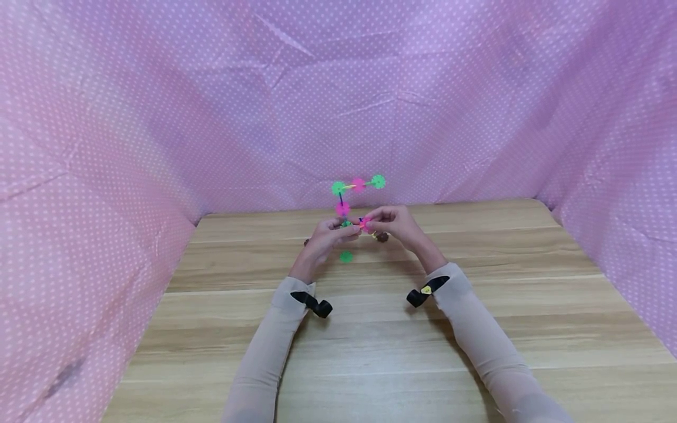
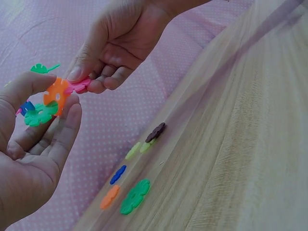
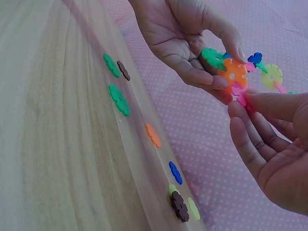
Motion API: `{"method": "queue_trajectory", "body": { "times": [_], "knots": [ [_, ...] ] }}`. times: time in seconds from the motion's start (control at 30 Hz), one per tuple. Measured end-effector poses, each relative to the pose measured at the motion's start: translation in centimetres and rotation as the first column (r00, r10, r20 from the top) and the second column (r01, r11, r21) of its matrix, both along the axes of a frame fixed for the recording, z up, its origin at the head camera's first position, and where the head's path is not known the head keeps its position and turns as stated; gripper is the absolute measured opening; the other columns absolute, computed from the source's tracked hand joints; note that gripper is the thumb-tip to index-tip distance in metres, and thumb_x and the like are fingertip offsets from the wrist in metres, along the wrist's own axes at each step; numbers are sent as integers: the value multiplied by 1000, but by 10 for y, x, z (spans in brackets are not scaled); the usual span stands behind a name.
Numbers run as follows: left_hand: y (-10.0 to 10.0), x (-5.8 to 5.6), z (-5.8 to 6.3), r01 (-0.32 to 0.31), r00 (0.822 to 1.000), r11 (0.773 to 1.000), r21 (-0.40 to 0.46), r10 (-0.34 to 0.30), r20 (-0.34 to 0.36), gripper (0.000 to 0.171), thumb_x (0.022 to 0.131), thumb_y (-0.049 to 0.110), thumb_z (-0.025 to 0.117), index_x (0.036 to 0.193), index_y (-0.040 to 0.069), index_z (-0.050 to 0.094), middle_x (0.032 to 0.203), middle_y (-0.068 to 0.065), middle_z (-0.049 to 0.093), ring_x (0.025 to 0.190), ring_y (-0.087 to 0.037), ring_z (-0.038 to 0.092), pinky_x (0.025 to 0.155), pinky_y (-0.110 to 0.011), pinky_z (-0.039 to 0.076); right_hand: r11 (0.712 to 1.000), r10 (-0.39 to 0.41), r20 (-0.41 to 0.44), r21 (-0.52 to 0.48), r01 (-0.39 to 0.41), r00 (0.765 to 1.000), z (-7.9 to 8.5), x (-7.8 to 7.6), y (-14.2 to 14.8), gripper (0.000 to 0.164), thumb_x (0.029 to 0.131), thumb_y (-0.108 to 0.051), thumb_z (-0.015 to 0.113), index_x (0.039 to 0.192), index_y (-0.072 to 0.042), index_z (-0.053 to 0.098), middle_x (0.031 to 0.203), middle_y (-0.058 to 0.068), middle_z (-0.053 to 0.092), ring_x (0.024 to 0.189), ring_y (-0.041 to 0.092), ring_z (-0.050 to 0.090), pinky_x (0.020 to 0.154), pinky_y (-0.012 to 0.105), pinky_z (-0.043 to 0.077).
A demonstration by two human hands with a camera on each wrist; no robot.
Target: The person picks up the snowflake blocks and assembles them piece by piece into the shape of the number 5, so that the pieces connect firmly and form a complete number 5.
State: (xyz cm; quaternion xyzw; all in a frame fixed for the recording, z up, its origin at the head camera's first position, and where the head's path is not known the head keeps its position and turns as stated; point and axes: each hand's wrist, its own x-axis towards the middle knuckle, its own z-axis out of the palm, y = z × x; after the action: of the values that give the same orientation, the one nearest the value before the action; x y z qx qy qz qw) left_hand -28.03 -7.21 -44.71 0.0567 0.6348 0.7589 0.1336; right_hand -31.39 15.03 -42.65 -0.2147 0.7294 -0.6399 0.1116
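Both hands meet above the far part of the table. My left hand (image 1: pixel 324 239) pinches an orange notched snowflake disc (image 2: pixel 50 100) between thumb and fingers. Joined to it is a green disc (image 2: pixel 41 115), part of a chain of linked discs that rises behind the hands, with a pink disc (image 1: pixel 342 209) and a green corner disc (image 1: pixel 338 188). My right hand (image 1: pixel 400 227) grips a small pink disc (image 3: pixel 237 90) by thumb and fingertips. That pink disc touches the orange one's edge; whether their slots are engaged I cannot tell.
Loose discs lie under the hands near the table's far edge: green (image 3: pixel 119 100), orange (image 3: pixel 153 135), blue (image 3: pixel 176 173), brown (image 3: pixel 180 207) and yellow-green (image 3: pixel 193 208). Pink dotted cloth (image 1: pixel 338 117) hangs behind and beside the wooden table (image 1: pixel 370 352).
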Motion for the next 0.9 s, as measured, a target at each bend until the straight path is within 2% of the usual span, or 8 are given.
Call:
{"method": "queue_trajectory", "body": {
  "times": [0.23,0.37,0.53,0.63,0.73,0.9],
  "knots": [
    [-2,3,3,-41,999,999,36,41,11,39,95,7,71,130,-5,59,111,-6,72,102,-16,73,111,-46,50,999,31,25,27,-32,999,3,0,2,27,93,-4,73,115,10,68,81,-6,75,74,15,68,64,29,57],
    [-4,3,5,-66,998,997,37,66,5,32,93,6,72,123,-1,65,110,-5,72,102,-17,72,109,-44,52,997,36,42,73,-39,998,6,-3,8,29,93,-3,72,119,9,67,84,-3,75,76,16,71,71,34,60],
    [-9,2,7,-80,997,997,17,80,-12,25,93,7,73,117,2,69,108,-4,73,104,-18,71,108,-43,53,987,45,64,149,-54,997,15,-8,16,37,93,-7,73,125,9,64,99,16,74,82,17,71,92,54,59],
    [-11,3,7,-82,997,997,-11,81,-12,27,92,11,75,118,4,70,108,-4,73,105,-20,71,108,-44,52,974,68,49,213,-77,997,19,-12,22,38,94,-9,73,126,9,63,103,22,72,88,25,72,97,62,54],
    [-12,3,6,-77,997,997,-28,76,-5,32,91,12,77,121,4,69,109,-4,74,105,-21,71,109,-45,52,954,86,40,285,-94,996,18,-16,28,35,94,-8,72,124,9,65,103,22,73,92,30,72,94,60,56],
    [-13,5,6,-71,997,996,-54,72,3,42,90,12,78,128,3,65,109,-6,75,108,-25,72,110,-46,51,921,109,32,372,-113,993,11,-20,35,29,93,-5,71,119,7,68,102,20,75,87,27,71,83,45,61]
  ]
}}
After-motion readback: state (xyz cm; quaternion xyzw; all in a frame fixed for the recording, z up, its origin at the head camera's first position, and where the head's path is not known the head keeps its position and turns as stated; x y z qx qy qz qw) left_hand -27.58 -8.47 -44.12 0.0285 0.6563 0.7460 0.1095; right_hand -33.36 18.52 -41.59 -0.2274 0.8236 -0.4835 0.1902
